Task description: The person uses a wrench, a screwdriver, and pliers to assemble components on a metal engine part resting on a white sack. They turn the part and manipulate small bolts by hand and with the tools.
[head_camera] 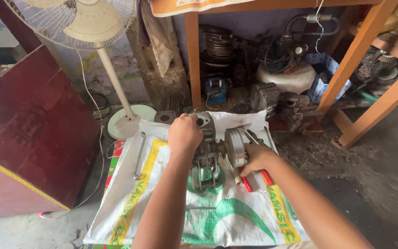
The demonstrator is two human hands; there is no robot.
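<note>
A big white sack (236, 216) lies flat on the floor. On it stands a small grey engine (207, 152), still in one piece as far as I can see. The left hand (184, 133) is wrapped tight around its top. The right hand (255, 158) grips the round flywheel (235, 147) on its side. Red-handled pliers (249, 182) and a long wrench (139, 154) lie beside it, not picked up.

open sack (171, 216) near side, wrench (138, 154) lying left, red-handled pliers (254, 180) right, fan base (127, 121) behind
</note>
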